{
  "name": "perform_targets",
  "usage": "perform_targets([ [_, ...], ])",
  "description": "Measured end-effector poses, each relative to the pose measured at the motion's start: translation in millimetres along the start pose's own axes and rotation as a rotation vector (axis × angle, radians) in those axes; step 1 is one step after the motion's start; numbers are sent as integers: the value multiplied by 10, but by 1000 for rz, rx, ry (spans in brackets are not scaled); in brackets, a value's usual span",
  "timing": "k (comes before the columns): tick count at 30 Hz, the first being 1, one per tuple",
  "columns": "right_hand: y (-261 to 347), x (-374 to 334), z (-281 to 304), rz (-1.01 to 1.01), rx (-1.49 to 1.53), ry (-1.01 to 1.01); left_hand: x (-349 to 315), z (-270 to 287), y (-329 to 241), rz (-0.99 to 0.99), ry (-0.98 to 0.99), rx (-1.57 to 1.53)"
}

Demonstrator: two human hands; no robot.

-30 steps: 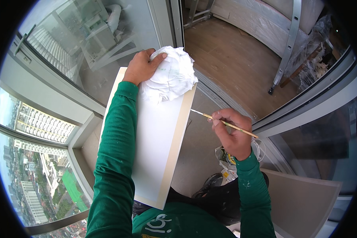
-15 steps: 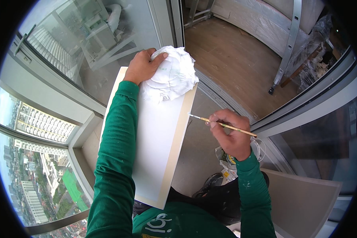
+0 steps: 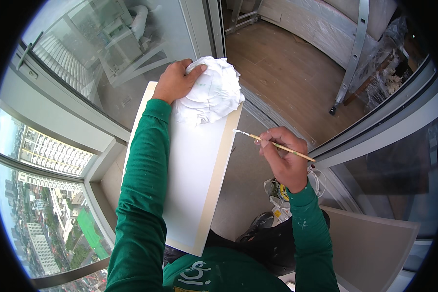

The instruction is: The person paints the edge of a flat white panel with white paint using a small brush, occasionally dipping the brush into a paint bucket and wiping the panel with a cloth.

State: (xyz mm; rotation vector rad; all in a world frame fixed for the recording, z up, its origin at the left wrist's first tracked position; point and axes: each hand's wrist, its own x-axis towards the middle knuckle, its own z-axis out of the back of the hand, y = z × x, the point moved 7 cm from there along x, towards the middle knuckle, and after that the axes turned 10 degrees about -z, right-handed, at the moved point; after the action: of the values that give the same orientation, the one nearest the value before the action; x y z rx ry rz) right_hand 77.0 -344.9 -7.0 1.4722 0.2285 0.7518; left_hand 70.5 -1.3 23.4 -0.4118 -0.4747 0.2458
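Note:
A long white panel (image 3: 192, 180) with cream masking tape (image 3: 212, 194) along its sides lies slanted before me, its near end by my lap. At its far end my left hand (image 3: 176, 80) is closed on a crumpled white cloth (image 3: 209, 92), pressing it against the panel. In a pinch between thumb and fingers, my right hand (image 3: 283, 158) holds a thin wooden paintbrush (image 3: 282, 146). The white-tipped bristles are at the panel's right edge, just below the cloth. Whether they touch it I cannot tell for sure.
Glass doors and a metal sill track (image 3: 270, 114) stand ahead, with a wooden floor (image 3: 277, 58) and ladder (image 3: 357, 53) beyond. Beside my right forearm are a bag and containers (image 3: 279, 199). Another flat panel (image 3: 374, 243) lies at the lower right. Windows overlook buildings on the left.
My right hand has moved slightly away from me, carrying the brush tip farther up the panel's right edge. My left hand and the cloth have stayed in place.

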Motion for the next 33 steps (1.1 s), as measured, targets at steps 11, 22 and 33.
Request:
perform_targets([
  [11,72,-18,-11,49,-63,27,-1,2,10,8,0,-14],
  [22,52,-42,-27,-81,87,122,-19,20,12,20,6,-13],
  [33,-9,-7,34,-6,124,-25,15,-1,50,-5,17,-143],
])
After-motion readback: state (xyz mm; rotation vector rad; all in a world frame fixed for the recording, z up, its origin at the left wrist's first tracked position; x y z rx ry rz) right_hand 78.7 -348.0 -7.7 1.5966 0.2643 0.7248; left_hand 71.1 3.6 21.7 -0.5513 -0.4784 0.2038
